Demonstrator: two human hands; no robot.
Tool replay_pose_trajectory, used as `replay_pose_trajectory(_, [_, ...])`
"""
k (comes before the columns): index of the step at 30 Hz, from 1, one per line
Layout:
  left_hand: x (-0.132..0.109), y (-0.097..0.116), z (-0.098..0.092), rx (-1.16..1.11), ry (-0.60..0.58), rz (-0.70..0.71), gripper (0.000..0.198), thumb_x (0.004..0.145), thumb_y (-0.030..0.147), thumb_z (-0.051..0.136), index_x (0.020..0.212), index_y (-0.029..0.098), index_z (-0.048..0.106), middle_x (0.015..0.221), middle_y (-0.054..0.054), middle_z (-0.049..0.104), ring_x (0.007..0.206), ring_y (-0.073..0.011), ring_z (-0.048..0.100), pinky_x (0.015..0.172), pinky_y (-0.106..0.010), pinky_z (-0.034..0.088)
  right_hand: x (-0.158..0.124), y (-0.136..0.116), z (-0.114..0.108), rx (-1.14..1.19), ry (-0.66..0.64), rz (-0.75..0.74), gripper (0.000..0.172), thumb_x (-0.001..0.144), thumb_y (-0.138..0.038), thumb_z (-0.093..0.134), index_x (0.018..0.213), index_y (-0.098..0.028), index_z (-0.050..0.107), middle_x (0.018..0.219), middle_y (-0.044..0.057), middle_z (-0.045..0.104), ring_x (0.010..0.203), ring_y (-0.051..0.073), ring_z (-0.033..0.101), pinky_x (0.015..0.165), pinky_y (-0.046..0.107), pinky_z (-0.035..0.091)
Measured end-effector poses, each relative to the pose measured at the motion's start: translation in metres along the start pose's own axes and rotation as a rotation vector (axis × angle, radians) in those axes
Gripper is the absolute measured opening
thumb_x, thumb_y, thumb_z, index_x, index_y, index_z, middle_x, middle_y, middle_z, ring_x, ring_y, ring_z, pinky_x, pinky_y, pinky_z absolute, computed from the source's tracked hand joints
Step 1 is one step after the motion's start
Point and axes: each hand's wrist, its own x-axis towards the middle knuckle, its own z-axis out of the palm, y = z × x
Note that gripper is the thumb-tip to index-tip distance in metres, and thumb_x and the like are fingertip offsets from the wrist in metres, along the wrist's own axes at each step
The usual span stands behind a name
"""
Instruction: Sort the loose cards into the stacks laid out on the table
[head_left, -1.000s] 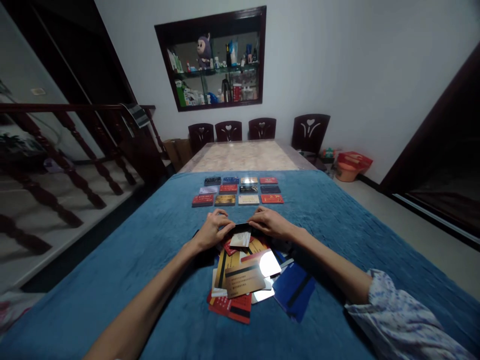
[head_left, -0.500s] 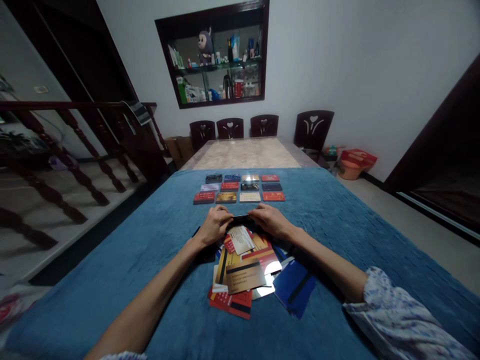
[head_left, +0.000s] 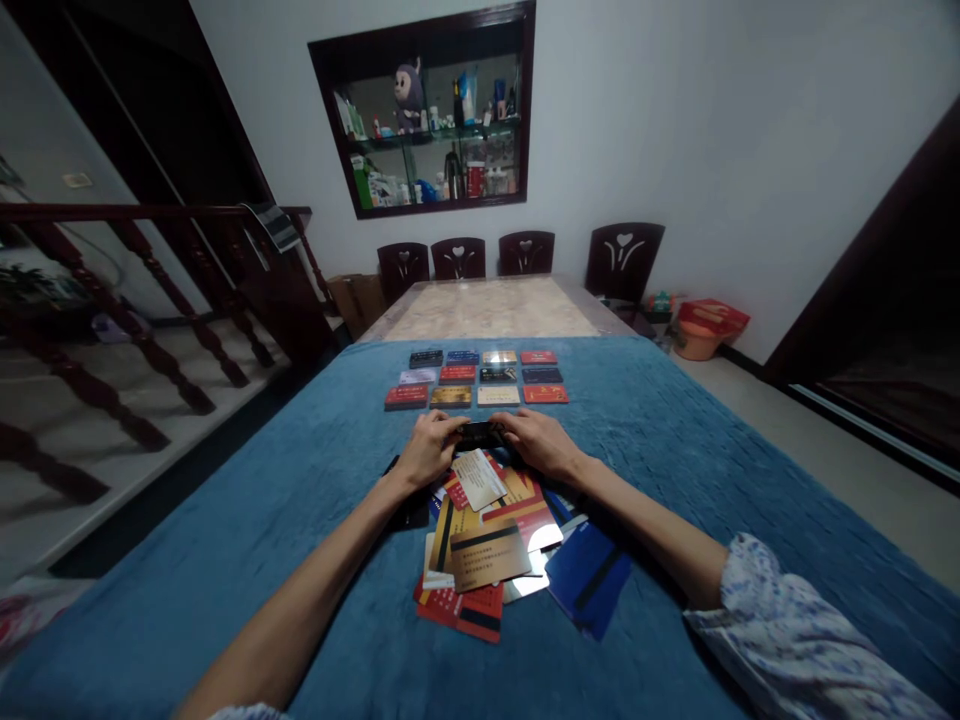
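Observation:
Between my two hands is a black card (head_left: 476, 434), tilted so its dark face shows; whether it is one card or several I cannot tell. My left hand (head_left: 429, 446) pinches its left end, and my right hand (head_left: 541, 440) closes on its right end. Just below lies a loose, overlapping heap of cards: a white-gold card (head_left: 478, 480), a gold card (head_left: 491, 556), a red card (head_left: 469, 610) and a blue card (head_left: 590, 578). Beyond my hands, neat card stacks stand in three rows, with a gold stack (head_left: 451, 396) and a cream stack (head_left: 498, 396) nearest.
A blue cloth (head_left: 300, 540) covers the near part of the table; its bare marbled top (head_left: 495, 305) shows farther off. Dark chairs (head_left: 624, 260) stand around the far end. A wooden railing (head_left: 135, 290) runs along the left.
The black card has tipped from nearly edge-on so that more of its face shows. Both hands keep their hold in about the same place.

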Motion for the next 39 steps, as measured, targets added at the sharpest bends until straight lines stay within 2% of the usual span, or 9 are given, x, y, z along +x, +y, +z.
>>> replay_pose_trajectory(6, [0.002,0.000,0.003,0.061,-0.011,-0.026,0.035,0.085,0.010,0.057,0.118,0.019,0.064,0.094,-0.006,0.063,0.089,-0.0226,0.058,0.087,-0.038,0.047,0.002,0.006,0.006,0.014,-0.042,-0.013,0.057,0.087,-0.012,0.061,0.142,-0.022,0.049,0.112,0.010,0.071,0.100,0.023,0.062,0.082,0.032,0.046])
replay_pose_trajectory(11, [0.003,0.002,0.002,0.081,-0.030,-0.013,0.032,0.087,0.011,0.055,0.116,0.019,0.062,0.093,-0.007,0.063,0.089,-0.0231,0.058,0.084,-0.037,0.046,0.004,0.009,0.011,0.021,-0.048,-0.050,0.062,0.083,-0.009,0.061,0.143,-0.019,0.047,0.120,0.013,0.069,0.106,0.024,0.061,0.086,0.035,0.044])
replay_pose_trajectory(22, [0.004,0.003,0.004,0.093,-0.054,-0.011,0.037,0.084,0.008,0.056,0.119,0.017,0.060,0.101,-0.008,0.065,0.096,-0.0247,0.058,0.086,-0.039,0.046,0.004,0.013,0.018,0.004,0.002,-0.081,0.053,0.088,-0.013,0.055,0.140,-0.014,0.047,0.118,0.015,0.066,0.106,0.025,0.058,0.085,0.036,0.042])
replay_pose_trajectory(33, [0.008,-0.002,0.004,-0.054,0.009,-0.035,0.042,0.081,0.009,0.059,0.123,0.017,0.061,0.104,-0.008,0.066,0.100,-0.0237,0.060,0.093,-0.041,0.048,0.009,0.019,0.012,0.048,0.047,-0.129,0.064,0.081,-0.017,0.066,0.142,-0.015,0.046,0.127,0.017,0.058,0.113,0.029,0.051,0.089,0.041,0.046])
replay_pose_trajectory(39, [0.008,-0.006,-0.001,-0.058,-0.028,0.000,0.058,0.077,0.012,0.069,0.133,0.016,0.055,0.117,-0.012,0.065,0.111,-0.0267,0.055,0.099,-0.045,0.045,0.010,0.019,0.008,0.027,0.067,-0.129,0.061,0.082,-0.018,0.065,0.141,-0.015,0.047,0.114,0.015,0.061,0.104,0.027,0.053,0.086,0.040,0.046])
